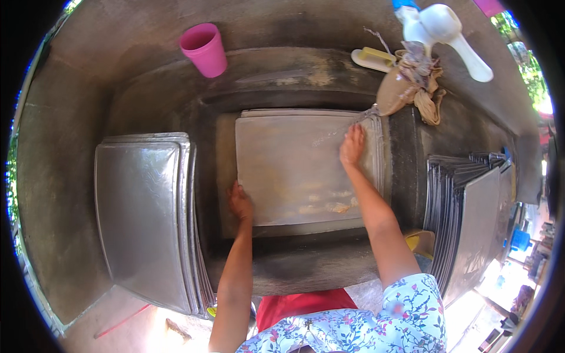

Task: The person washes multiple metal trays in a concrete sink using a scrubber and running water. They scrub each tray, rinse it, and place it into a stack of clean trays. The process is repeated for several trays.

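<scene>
A flat, wet metal tray (288,165) lies on top of a stack of similar trays in a dark concrete basin. My left hand (239,201) is closed on its left edge, close to the near corner. My right hand (353,145) holds the tray's right side toward the far corner, its fingers partly hidden by the hand itself. A thin stream of water runs down beside my right hand from a cloth-wrapped spout (400,88). Brownish residue (341,207) sits on the tray's near right part.
More metal trays (138,212) lean in a stack at the left; another upright stack (450,217) stands at the right. A pink cup (204,50) rests on the far ledge. Beyond the spout are a yellow-handled brush (375,59) and a white dipper (441,23). A yellowish container (419,242) sits at near right.
</scene>
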`<state>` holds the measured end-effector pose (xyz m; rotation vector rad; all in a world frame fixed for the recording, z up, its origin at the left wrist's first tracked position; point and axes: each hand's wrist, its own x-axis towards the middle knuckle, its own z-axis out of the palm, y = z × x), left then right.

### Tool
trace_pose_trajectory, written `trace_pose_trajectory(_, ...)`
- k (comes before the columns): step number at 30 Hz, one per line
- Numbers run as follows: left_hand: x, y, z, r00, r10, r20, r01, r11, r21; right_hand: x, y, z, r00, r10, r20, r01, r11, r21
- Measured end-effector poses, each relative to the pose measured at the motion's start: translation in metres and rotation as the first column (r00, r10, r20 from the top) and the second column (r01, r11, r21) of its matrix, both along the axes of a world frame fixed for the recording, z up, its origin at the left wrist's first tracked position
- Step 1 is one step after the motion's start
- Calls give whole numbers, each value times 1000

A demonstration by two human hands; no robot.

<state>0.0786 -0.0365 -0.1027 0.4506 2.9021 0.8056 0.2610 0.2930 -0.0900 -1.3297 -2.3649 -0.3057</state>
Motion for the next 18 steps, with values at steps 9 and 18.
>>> trace_pose_trajectory(9, -6, -1, 1, 974, -11, 225, -25, 988, 155, -191, -183, -8, 667, 672, -321, -743, 631, -223)
trace_pose_trajectory(18, -4, -1, -11, 975, -23, 220, -51, 945, 322, -171, -80, 21, 793, 565, -230, -605, 774, -186)
